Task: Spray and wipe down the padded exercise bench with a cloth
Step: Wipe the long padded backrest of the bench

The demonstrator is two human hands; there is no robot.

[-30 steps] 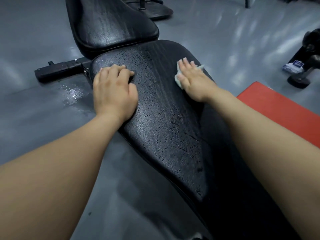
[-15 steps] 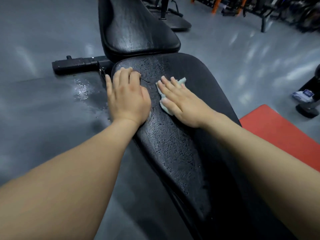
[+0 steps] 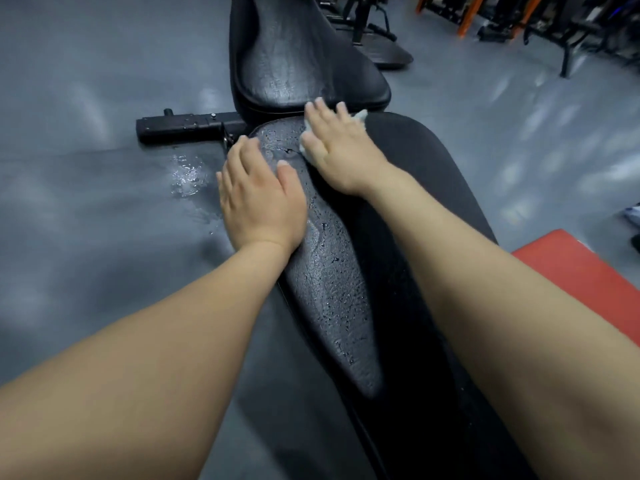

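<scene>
1. At the far end of the padded bench (image 3: 332, 289), close under the raised back pad (image 3: 298, 57): pressing a pale cloth (image 3: 361, 116) flat with the right hand (image 3: 341, 150), fingers straight and spread, nothing curled round it. Most likely held so to drag a broad swath through the spray in one pass.
2. On the bench's left edge, just beside and nearer: bracing with the left hand (image 3: 259, 199), palm down, fingers relaxed and reaching toward the far left corner, holding nothing. Probably there to take leaning weight and steady the pad during wiping.
3. Beaded with droplets along the left half of the bench, duller and seemingly drier along the right half. Judged as mid-wipe, with the wet left strip not yet done.
4. Out from the joint between the two pads, off the bench's left side: a black frame bar (image 3: 183, 128) low over the grey floor (image 3: 86, 98). Just beside the left edge, below that bar: a small puddle (image 3: 188, 174) on the floor.
5. Off the right edge: a red pad (image 3: 581, 271), near but apart from the bench. Well beyond the back pad: blurred racks (image 3: 519, 22).
6. In the way: the left hand itself, resting on the wet strip, so needing a lift or shift before a pass there. Also the back pad's lower lip, crowding the right fingertips at the seam and leaving little room for cloth in that gap.
</scene>
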